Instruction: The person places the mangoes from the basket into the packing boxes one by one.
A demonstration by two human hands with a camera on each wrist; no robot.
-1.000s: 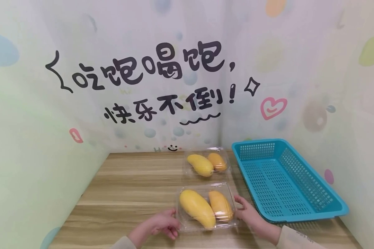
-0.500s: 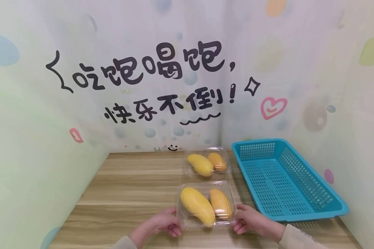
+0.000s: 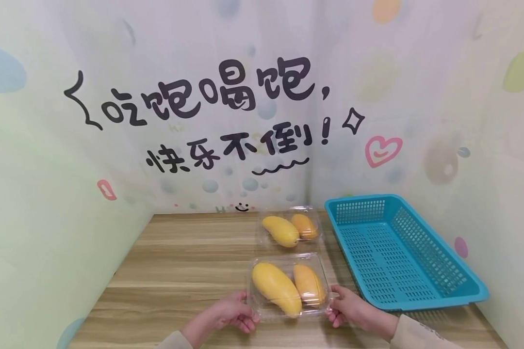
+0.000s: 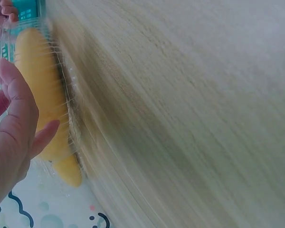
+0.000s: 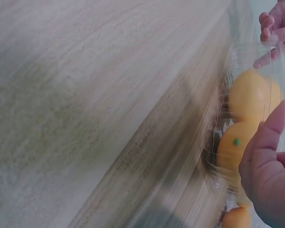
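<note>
A clear plastic clamshell box (image 3: 262, 312) with two yellow mangoes (image 3: 277, 288) inside lies at the near middle of the table, lid closed over them. At its left side my left hand (image 3: 233, 312) holds the edge, thumb on the box and other fingers curled low. My right hand (image 3: 353, 310) grips the right edge near the front corner, thumb and forefinger at the rim. The left wrist view shows the left hand (image 4: 14, 123) beside a mango (image 4: 40, 90) seen through the plastic. In the right wrist view the right hand (image 5: 270, 175) partly covers the box.
Behind stands a second clear box (image 3: 262, 240) with two mangoes (image 3: 281, 231). A blue perforated basket (image 3: 419, 306) stands at the right, close to my right hand. The wood-grain table (image 3: 170, 261) meets a printed cloth wall (image 3: 192, 194) at the back.
My right hand has moved down along the box's right side, and its fingers have curled in at the edge. The box has shifted very slightly away from me. The left hand has barely moved.
</note>
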